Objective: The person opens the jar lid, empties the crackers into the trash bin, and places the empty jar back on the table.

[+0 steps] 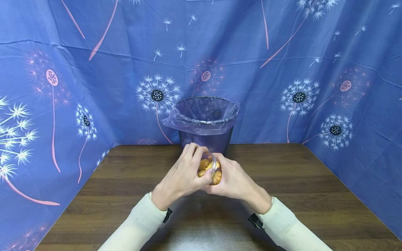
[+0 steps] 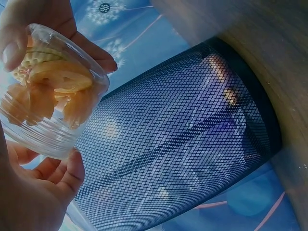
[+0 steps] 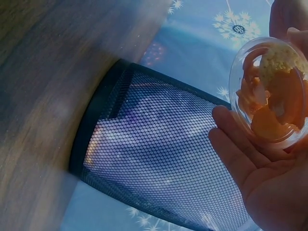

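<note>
Both hands hold one small clear plastic tub [image 2: 84, 118] of golden-brown cookies [image 1: 216, 177]. My left hand [image 1: 185, 172] grips it from the left, its thumb across the near side. From the right, my right hand [image 1: 233, 177] curls round the tub, with its thumb at the near side. A clear curved rim stands between the two hands. Through the wall, round biscuits and a pale bumpy piece [image 3: 279, 62] show. In the right wrist view, the right hand's fingers reach below the tub. Much of the tub is hidden by the hands in the head view.
Behind the hands, a dark mesh wastebasket [image 1: 205, 137] stands at the table's far edge, a translucent purple bag [image 1: 201, 129] folded over its rim. Some orange and yellow patches show low through its mesh. Blue dandelion cloth [image 1: 251, 87] hangs round the brown wooden table [image 1: 125, 181].
</note>
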### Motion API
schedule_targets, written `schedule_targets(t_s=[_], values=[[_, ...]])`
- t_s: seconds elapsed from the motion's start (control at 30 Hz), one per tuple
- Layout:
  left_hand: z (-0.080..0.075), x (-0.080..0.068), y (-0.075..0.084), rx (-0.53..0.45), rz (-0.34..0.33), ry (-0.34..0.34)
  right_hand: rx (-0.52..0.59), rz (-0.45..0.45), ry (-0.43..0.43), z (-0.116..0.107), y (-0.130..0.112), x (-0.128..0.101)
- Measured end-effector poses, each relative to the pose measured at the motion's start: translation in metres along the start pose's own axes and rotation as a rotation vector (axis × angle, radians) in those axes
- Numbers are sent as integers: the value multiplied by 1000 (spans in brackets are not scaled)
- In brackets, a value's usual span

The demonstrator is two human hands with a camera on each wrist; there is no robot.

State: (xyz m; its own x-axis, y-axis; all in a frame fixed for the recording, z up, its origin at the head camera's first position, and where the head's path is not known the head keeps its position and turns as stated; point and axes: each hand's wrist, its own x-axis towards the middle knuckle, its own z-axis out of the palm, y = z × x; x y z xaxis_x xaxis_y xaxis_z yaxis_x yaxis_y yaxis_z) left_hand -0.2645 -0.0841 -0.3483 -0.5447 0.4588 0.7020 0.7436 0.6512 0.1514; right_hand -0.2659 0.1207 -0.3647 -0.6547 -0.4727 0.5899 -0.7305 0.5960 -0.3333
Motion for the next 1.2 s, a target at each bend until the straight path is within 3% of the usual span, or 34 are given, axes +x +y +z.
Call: schedule_targets(t_s=[0.3,0.47,0.63,0.9,1.2], values=[[1,0,-1,-59,-17,-2,61,54,-71,-4,0,0],[-4,2,0,-150,-12,-14,183,87,-174,-13,0,0],[-12,4,2,-242,8,-14,288,62,-246,-23,2,1],[-19,6,-1,-304,52,17,432,50,-346,-30,8,2],[-43,2,-12,-287,-7,45,673,53,-379,-41,22,4]])
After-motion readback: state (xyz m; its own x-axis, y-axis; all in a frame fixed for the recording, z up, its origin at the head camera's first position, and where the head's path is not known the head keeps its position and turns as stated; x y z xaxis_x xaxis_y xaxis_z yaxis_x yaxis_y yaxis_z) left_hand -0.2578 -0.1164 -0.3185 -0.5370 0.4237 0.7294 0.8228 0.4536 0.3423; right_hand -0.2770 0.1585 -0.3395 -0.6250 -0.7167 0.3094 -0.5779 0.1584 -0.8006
